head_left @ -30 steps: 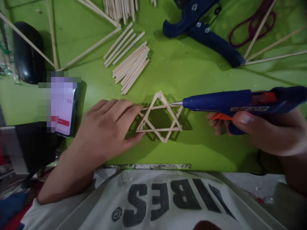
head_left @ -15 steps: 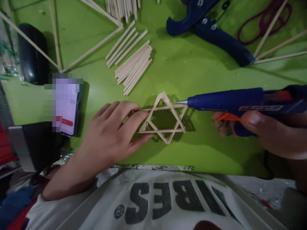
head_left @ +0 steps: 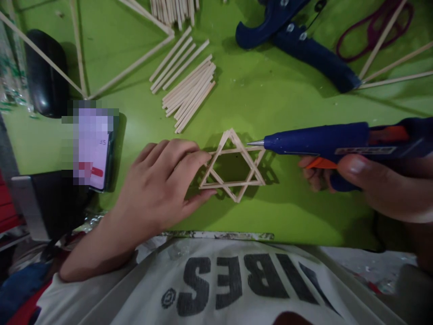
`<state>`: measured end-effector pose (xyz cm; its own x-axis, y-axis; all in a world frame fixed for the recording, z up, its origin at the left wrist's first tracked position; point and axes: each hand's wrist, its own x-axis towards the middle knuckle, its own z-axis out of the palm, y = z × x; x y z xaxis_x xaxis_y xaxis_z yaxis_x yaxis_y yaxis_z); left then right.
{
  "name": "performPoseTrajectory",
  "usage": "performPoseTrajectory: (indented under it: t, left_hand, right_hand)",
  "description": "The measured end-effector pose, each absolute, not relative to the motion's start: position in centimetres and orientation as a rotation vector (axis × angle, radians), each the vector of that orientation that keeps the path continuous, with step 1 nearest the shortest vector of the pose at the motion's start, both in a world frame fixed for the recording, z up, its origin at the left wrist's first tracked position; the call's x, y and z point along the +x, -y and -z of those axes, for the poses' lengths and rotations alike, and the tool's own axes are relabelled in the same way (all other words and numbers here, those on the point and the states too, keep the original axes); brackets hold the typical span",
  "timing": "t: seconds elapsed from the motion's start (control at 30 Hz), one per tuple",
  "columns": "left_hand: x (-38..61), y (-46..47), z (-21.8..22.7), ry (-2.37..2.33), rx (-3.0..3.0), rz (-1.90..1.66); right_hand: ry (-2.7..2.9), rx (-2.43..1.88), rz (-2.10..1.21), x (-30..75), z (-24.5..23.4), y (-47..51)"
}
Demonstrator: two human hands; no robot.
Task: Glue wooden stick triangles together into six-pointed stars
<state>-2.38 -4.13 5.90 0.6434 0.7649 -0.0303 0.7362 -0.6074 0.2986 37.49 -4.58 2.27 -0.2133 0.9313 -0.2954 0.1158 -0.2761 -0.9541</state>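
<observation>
A six-pointed star of thin wooden sticks (head_left: pixel 233 183), built from overlapping triangles, sits over the green table. My left hand (head_left: pixel 165 180) grips the star's left side between thumb and fingers; the fingertips partly hide that corner. In my right hand (head_left: pixel 379 185) is a blue glue gun (head_left: pixel 318 137), its orange trigger under my curled fingers. The gun's metal nozzle points left and appears close to the star's upper right bar. Whether the tip touches the wood I cannot tell.
Cut sticks (head_left: pixel 191 92) lie behind the star. A blue-handled cutter (head_left: pixel 311 58) and purple-handled scissors (head_left: pixel 350 43) are at back right. Leftward are a phone (head_left: pixel 91 153), a black case (head_left: pixel 47 76) and joined stick frames (head_left: pixel 128 67). The green table (head_left: pixel 287 212) ends near my shirt.
The star's lower triangle corners have shifted slightly right relative to the rest. My left hand keeps its grip, and the glue gun stays nearly in place.
</observation>
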Motion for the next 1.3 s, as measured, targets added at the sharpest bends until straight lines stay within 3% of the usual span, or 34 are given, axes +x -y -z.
performPoseTrajectory:
  t: [0.73,1.3]
  left_hand:
    - [-2.4,3.5,-5.1,-1.268,2.61,-0.151]
    - [-2.3,4.0,-6.1,-1.296,2.576,-0.107]
  right_hand:
    - [1.204,-1.397,-1.51,36.3,-3.6,4.7]
    - [0.871,-1.216,-1.851,33.0,-4.4,6.6]
